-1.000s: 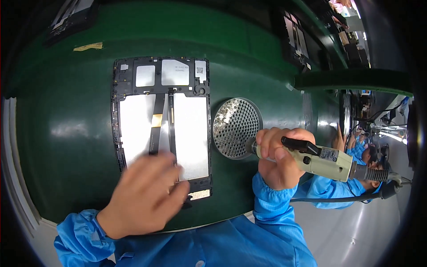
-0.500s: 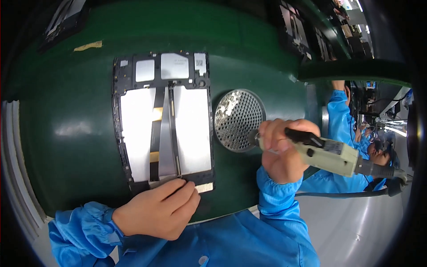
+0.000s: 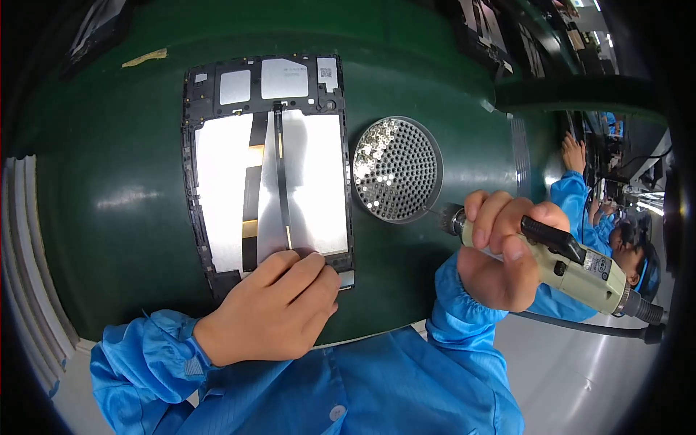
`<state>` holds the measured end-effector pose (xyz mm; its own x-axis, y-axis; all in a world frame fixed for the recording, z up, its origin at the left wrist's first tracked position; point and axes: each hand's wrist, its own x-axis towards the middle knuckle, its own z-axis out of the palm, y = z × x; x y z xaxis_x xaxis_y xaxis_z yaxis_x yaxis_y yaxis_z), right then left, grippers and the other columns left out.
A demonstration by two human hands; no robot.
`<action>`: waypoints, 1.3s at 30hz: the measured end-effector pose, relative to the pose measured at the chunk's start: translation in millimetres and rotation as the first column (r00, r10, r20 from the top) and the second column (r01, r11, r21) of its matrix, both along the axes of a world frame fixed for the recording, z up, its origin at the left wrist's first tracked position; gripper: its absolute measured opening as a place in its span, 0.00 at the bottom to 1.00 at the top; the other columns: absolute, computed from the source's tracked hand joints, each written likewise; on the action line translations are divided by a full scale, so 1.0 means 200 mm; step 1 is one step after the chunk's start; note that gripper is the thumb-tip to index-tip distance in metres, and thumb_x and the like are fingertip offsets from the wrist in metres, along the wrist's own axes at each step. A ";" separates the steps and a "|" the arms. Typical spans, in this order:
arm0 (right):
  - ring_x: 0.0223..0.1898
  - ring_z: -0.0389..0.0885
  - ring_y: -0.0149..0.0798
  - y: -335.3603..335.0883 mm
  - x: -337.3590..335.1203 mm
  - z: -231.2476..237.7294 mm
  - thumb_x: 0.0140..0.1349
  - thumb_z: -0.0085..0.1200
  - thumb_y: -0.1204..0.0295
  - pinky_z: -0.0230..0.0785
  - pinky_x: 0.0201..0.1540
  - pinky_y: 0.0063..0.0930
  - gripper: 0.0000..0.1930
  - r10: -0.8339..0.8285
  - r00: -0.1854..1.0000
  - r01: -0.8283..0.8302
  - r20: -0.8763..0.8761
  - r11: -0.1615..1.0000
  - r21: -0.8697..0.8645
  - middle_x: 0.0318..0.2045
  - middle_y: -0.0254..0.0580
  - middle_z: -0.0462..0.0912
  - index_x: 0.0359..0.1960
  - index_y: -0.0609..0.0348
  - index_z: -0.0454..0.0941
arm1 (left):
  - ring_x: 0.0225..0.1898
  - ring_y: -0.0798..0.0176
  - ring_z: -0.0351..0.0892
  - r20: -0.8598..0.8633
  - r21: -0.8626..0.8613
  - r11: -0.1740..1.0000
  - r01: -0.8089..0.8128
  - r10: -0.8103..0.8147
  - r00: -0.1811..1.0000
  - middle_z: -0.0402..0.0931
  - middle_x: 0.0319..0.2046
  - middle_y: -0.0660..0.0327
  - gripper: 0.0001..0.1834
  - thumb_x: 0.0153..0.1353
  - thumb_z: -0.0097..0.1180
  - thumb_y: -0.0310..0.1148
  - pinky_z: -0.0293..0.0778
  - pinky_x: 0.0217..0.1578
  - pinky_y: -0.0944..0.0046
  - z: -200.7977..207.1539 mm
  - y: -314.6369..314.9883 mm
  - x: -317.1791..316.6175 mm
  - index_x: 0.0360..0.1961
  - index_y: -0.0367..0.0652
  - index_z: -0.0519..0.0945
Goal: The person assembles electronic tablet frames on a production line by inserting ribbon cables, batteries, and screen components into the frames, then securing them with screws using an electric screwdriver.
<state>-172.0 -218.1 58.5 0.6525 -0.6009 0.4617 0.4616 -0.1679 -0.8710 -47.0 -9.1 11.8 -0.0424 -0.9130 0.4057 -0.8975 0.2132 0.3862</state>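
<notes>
An opened tablet (image 3: 315, 174) lies on the green mat, its black frame round silver panels with dark ribbon strips running lengthwise. At its lower end my left hand (image 3: 272, 312) rests with fingers bent and pressed together, gripping the near edge; the fingertips partly cover that edge. My right hand (image 3: 507, 243) is wrapped round a pale electric screwdriver (image 3: 580, 272) with a black lever. Its thin bit points left at the rim of a round, perforated screw tray (image 3: 406, 170). Small shiny screws (image 3: 377, 138) sit mostly in the tray's left side.
A green mat (image 3: 116, 254) covers the bench. A yellowish strip (image 3: 145, 58) lies at the far left. More dark device frames (image 3: 482, 29) stand at the back right. A dark cable (image 3: 587, 328) hangs right. Beyond, a person in blue sleeves (image 3: 569, 192) works.
The screwdriver and my right hand have moved right, off the tray's lower right side. Tablet and tray appear higher in view. My left hand stays at the tablet's lower end.
</notes>
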 end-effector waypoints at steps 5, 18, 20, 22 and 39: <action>0.23 0.71 0.37 0.02 -0.02 0.00 0.53 0.51 0.78 0.64 0.35 0.41 0.19 0.019 1.000 -0.019 0.005 1.000 0.018 0.20 0.39 0.71 0.49 0.56 0.67 | 0.45 0.55 0.76 0.015 0.001 0.996 0.091 -0.091 0.996 0.79 0.37 0.56 0.04 0.50 0.60 0.26 0.73 0.46 0.59 -0.01 0.02 0.01 0.26 0.36 0.84; 0.23 0.71 0.36 0.06 0.00 0.01 0.53 0.51 0.78 0.64 0.34 0.40 0.19 0.040 0.999 -0.040 0.004 0.999 0.003 0.20 0.38 0.71 0.49 0.56 0.67 | 0.46 0.55 0.78 -0.051 -0.046 0.999 -0.015 0.012 0.999 0.80 0.38 0.55 0.08 0.51 0.60 0.26 0.73 0.48 0.60 -0.02 0.03 0.00 0.33 0.37 0.83; 0.23 0.71 0.36 0.06 0.00 0.01 0.53 0.51 0.78 0.64 0.34 0.39 0.19 0.052 0.999 -0.052 0.003 0.999 0.002 0.20 0.38 0.71 0.49 0.56 0.67 | 0.46 0.55 0.78 -0.035 -0.066 0.997 -0.038 0.036 0.999 0.80 0.38 0.55 0.08 0.52 0.59 0.26 0.73 0.48 0.61 -0.04 0.04 -0.02 0.34 0.37 0.83; 0.23 0.71 0.36 0.07 0.00 0.01 0.53 0.51 0.78 0.64 0.34 0.39 0.19 0.056 0.998 -0.056 0.001 0.998 0.006 0.20 0.38 0.71 0.49 0.56 0.67 | 0.46 0.53 0.79 0.008 -0.010 0.999 -0.033 0.034 0.999 0.82 0.37 0.54 0.07 0.54 0.60 0.25 0.74 0.49 0.61 -0.04 0.02 -0.05 0.35 0.38 0.84; 0.22 0.72 0.37 0.08 0.02 0.03 0.51 0.51 0.78 0.65 0.33 0.39 0.19 0.046 0.999 -0.045 -0.008 0.999 0.018 0.19 0.40 0.71 0.47 0.56 0.67 | 0.55 0.50 0.73 -0.135 0.156 0.974 0.164 -0.143 0.980 0.77 0.48 0.54 0.15 0.54 0.58 0.26 0.66 0.60 0.55 0.01 0.20 0.13 0.44 0.38 0.80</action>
<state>-167.3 -202.0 64.7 0.6831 -0.5784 0.4458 0.4611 -0.1318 -0.8775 -21.6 30.7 13.1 -0.1467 -0.9543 0.2603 -0.8026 0.2686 0.5327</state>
